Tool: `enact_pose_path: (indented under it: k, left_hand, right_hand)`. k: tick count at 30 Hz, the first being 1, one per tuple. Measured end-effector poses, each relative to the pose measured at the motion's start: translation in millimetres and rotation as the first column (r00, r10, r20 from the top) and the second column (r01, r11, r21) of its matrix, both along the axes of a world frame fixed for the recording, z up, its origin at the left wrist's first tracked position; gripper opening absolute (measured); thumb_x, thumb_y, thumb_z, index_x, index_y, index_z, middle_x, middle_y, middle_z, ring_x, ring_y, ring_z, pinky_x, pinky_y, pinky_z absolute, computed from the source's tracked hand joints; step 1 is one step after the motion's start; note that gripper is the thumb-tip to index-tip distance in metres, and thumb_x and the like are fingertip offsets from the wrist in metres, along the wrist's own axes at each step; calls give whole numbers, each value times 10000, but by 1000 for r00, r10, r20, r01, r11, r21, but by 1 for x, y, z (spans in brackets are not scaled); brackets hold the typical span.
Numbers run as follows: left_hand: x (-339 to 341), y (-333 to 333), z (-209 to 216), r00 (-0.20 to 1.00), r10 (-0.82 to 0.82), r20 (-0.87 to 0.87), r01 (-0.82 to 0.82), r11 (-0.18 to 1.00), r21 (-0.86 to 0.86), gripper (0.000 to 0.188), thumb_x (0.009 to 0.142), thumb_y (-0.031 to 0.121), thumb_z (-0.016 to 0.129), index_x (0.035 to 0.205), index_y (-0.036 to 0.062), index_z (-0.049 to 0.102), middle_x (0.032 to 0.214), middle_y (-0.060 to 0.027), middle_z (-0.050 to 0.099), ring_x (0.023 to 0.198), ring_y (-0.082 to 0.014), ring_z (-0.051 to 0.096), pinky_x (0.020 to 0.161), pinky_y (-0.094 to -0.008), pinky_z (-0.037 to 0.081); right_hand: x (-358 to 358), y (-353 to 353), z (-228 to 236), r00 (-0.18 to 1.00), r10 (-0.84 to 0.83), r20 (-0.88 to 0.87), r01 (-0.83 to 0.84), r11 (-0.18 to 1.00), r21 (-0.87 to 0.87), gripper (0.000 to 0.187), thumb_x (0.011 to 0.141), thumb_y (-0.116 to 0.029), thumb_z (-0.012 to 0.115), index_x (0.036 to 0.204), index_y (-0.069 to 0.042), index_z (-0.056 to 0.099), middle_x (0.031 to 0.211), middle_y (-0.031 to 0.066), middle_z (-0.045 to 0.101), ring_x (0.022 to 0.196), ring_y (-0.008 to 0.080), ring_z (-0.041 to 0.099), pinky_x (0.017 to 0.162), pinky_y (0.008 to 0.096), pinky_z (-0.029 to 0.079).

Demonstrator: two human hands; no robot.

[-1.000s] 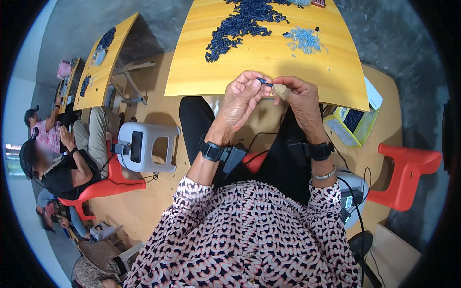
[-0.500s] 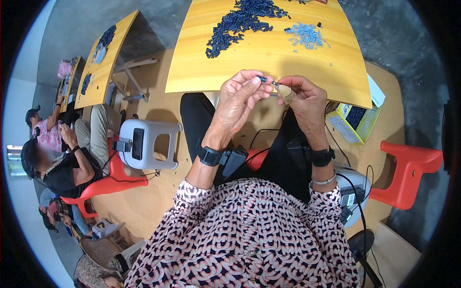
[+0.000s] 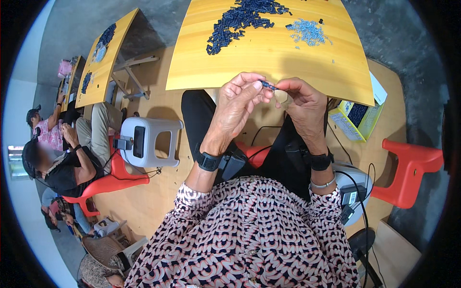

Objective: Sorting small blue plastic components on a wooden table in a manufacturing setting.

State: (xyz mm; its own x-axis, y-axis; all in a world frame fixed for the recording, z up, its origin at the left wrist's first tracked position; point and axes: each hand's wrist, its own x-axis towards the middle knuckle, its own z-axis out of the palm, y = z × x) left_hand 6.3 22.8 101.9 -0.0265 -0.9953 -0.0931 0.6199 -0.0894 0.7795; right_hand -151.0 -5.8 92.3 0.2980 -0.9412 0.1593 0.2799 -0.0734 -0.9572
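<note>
on the tabletop (image 3: 192, 72), a heap of short navy tubes (image 3: 235, 24) lies at the upper left. nearer me, the fingers of my left hand (image 3: 233, 106) pinch a slim navy piece (image 3: 267, 85) by the near edge. a tan wrap (image 3: 282, 98) sits against the fingers of my right hand (image 3: 306, 103), which close narrowly on the piece's right end. i'd judge both pinches should be light and in one line, so nothing bends or slips. further right are pale blue bits (image 3: 309, 33) and a yellow box (image 3: 369, 126).
</note>
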Motion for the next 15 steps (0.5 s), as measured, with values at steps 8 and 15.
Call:
enact_pose_path:
  k: [8, 15]
  left_hand:
    - [-1, 3, 1, 1000, 9, 6, -9, 1000, 1, 132, 876, 56, 533, 980, -17, 564, 917, -136, 619, 763, -166, 596, 714, -280, 497]
    - [-3, 5, 6, 998, 38, 47, -38, 999, 3, 155, 867, 48, 556, 1000, -32, 562, 842, -103, 630, 749, -140, 618, 688, -240, 508]
  right_hand:
    - [1, 3, 2, 1000, -23, -9, 23, 1000, 1, 226, 716, 125, 559, 910, 26, 618, 869, 30, 628, 815, 84, 593, 746, 211, 482]
    - [2, 7, 6, 994, -61, -94, 57, 998, -37, 186, 731, 80, 581, 903, 20, 618, 835, 28, 631, 787, 73, 588, 710, 203, 476]
